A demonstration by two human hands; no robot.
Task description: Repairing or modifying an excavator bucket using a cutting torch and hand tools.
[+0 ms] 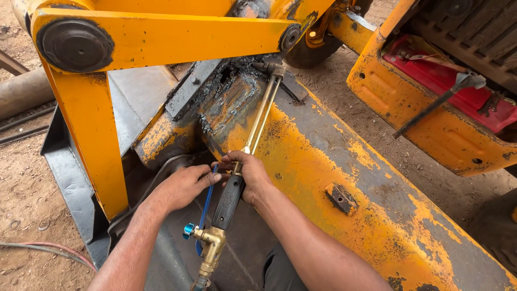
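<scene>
Nearest, one cutting torch (231, 196) lies with its long axis running from the brass valve end (one blue knob (188, 231) there) up and away to the right, its tip pointing at the blackened, burnt steel (229, 97) of the yellow machine arm (344, 178). The right hand (250, 175) is clamped around the black grip; the left hand (183, 186) rests beside it, fingers touching the handle. Beyond, one long-handled tool (436, 105) leans against a red box (447, 81).

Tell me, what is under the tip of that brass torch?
The torch tip rests on a blackened, burnt patch of the yellow machine arm. The right hand grips the handle; the metal directly beneath the nozzle is covered.
</scene>
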